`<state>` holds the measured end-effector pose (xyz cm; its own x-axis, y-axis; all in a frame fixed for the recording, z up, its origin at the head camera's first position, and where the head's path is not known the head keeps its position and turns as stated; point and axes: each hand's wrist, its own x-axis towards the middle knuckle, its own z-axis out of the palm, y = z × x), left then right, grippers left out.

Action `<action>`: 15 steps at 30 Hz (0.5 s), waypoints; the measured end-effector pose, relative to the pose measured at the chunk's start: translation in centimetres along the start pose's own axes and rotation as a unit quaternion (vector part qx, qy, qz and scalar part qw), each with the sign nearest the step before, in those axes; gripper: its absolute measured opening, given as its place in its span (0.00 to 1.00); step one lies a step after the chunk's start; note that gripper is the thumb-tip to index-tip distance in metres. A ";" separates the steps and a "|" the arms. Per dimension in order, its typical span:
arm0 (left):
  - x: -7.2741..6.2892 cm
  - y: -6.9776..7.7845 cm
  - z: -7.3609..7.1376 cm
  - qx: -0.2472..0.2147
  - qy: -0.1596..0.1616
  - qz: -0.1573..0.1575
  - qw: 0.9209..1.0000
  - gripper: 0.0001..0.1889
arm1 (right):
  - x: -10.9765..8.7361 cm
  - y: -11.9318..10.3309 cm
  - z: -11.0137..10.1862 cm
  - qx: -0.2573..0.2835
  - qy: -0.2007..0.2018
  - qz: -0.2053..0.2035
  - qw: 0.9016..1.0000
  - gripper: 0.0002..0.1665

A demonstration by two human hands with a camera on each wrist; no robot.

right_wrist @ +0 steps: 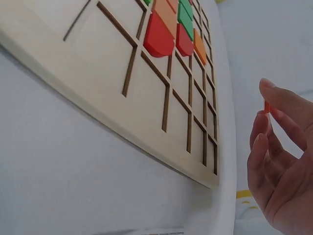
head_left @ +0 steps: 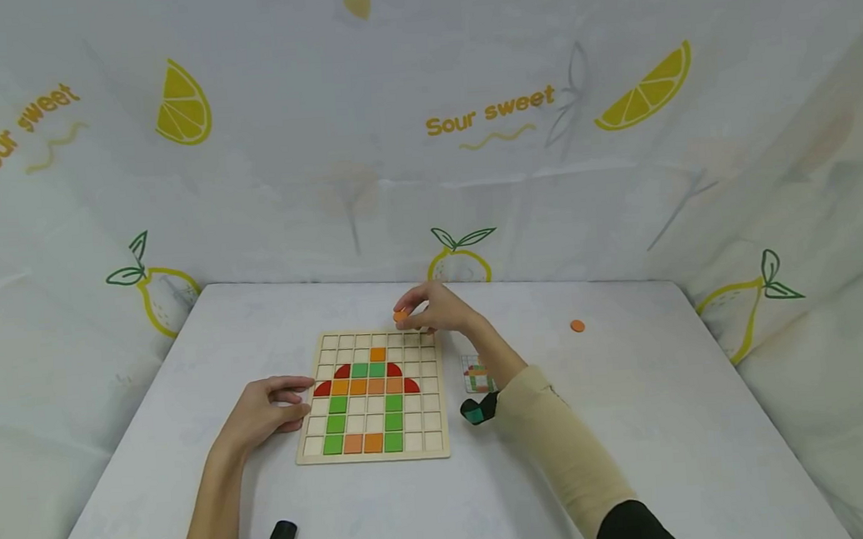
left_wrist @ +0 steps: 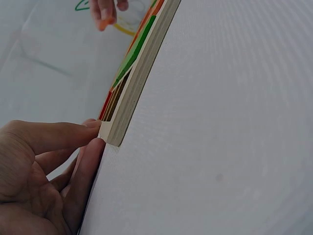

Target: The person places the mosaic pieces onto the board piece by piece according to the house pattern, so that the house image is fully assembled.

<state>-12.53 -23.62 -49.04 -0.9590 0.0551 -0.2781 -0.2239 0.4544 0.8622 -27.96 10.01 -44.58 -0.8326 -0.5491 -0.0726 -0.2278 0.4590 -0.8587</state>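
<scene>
A square wooden grid board (head_left: 431,399) lies on the table, with green, orange, salmon and red tiles (head_left: 393,411) filling some cells in a mushroom-like pattern. At the board's left edge, my left hand (head_left: 261,413) touches the wood with its thumb and fingertips, fingers fairly straight. Just beyond the far edge, my right hand (head_left: 437,307) pinches a small orange piece (head_left: 400,315) between thumb and forefinger. Seen edge-on in the right wrist view, this piece (right_wrist: 266,106) is thin and held apart from the board.
An orange disc (head_left: 577,325) lies on the table at the right. Beside the board, partly behind my right forearm, is a small pattern card (head_left: 475,375). A lemon-print cloth (head_left: 397,205) hangs behind the table.
</scene>
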 end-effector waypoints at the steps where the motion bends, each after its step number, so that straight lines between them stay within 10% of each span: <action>1: 0.0 0.0 0.0 -0.001 0.000 -0.001 1.000 0.25 | 0.1 0.0 0.4 0.006 -0.005 0.005 1.000 0.16; 15: 0.1 0.0 -0.1 0.001 0.000 -0.006 1.000 0.25 | 1.4 -0.1 4.4 -0.056 -0.003 0.029 0.998 0.15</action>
<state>-12.59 -23.70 -49.05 -0.9563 0.0494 -0.2882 -0.2351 0.4560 0.8583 -26.90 6.16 -46.82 -0.8428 -0.5235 -0.1248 -0.2346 0.5660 -0.7903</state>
